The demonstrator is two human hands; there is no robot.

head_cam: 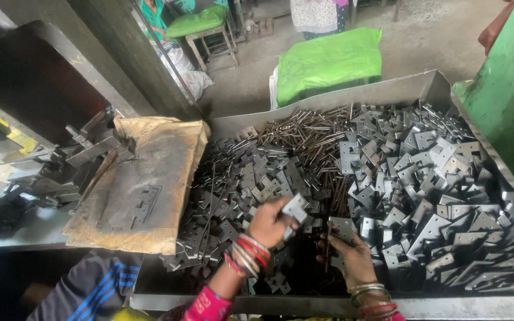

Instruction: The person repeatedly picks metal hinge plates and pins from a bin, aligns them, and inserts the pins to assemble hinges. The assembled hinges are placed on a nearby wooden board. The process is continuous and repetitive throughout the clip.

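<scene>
Dim workshop floor, concrete beyond, green cloth-covered stools at twelve o'clock. Wide sheet-metal tray heaped with grey hinge leaves, thin pins piled toward eleven o'clock, probably kept apart for easy picking. Left hand, bangled at the wrist, closed around one hinge leaf, lifted clear of the heap at six o'clock. Right hand low among the pieces just beside it, pinching a second leaf and seemingly a pin; grip partly hidden. Worn cardboard-covered block at nine o'clock, a hinge lying on it. Dark press parts beyond, hard to make out. Other people at the top edge, cut off.
</scene>
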